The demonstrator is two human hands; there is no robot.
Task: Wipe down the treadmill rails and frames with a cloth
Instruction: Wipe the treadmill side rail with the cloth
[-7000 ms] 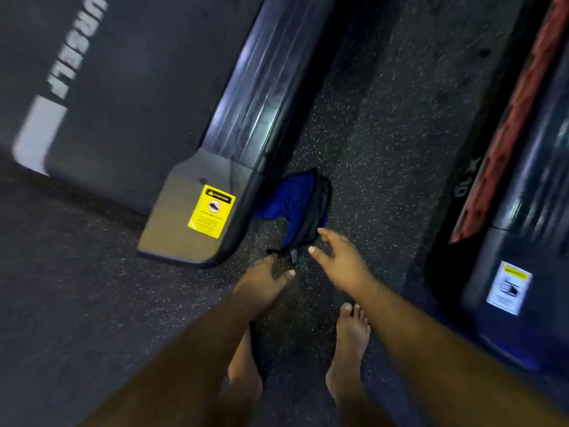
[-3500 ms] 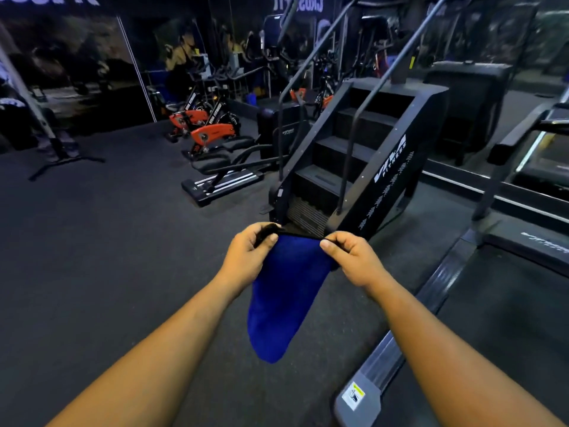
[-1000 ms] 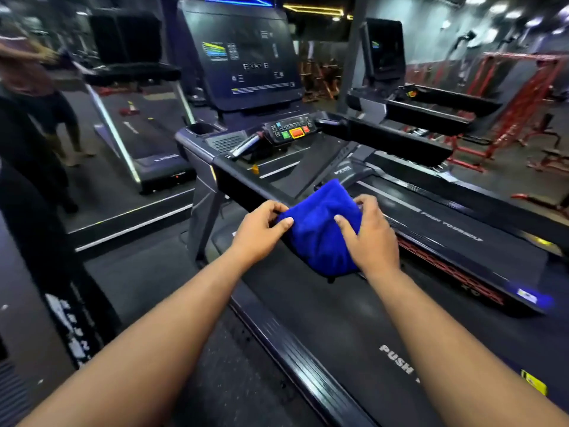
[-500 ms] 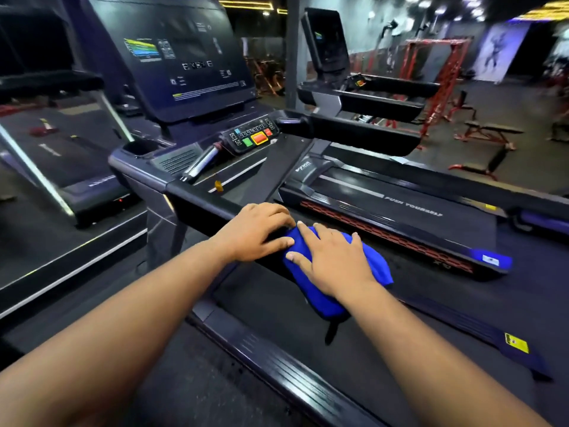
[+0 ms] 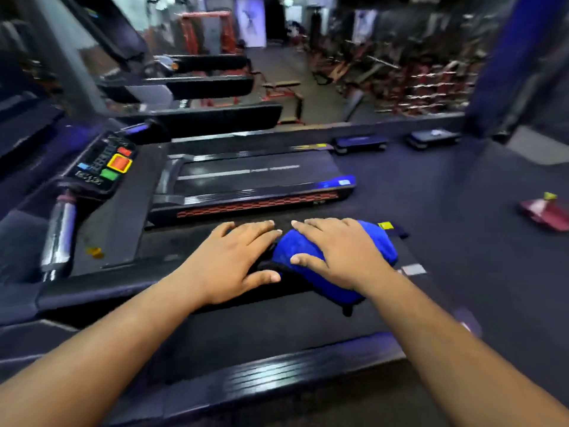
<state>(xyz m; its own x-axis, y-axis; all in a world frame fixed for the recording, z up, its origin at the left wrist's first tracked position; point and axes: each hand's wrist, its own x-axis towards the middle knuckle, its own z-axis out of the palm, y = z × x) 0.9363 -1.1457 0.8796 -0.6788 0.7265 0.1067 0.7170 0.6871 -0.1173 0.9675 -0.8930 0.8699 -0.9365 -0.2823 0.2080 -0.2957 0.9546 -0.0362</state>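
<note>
Nearest the camera, a ribbed side rail [image 5: 277, 377] of the treadmill, running across the bottom, then the dark belt [image 5: 261, 331] beyond it. Just past that, on the black handrail [image 5: 101, 292], both hands laid side by side. Left hand [image 5: 234, 260] pressed flat on the bare rail, fingers straight and spread, grasping nothing, fingertips just beside the cloth. Right hand [image 5: 338, 257] spread flat on top of the blue cloth [image 5: 295, 245], pressing it onto the rail's far end, fingers extended rather than curled round it; cloth bunched, draped over the rail's near edge. Further left, a chrome grip bar [image 5: 58, 232] and a control panel [image 5: 101, 164] with red, yellow-framed and green buttons. Beyond, a second treadmill [image 5: 258, 186] with a red-patterned side strip. Far right on the floor, a dark red object [image 5: 545, 211], blurred, identity unclear. Background heavily motion-blurred: red racks [image 5: 209, 35] barely readable.
</note>
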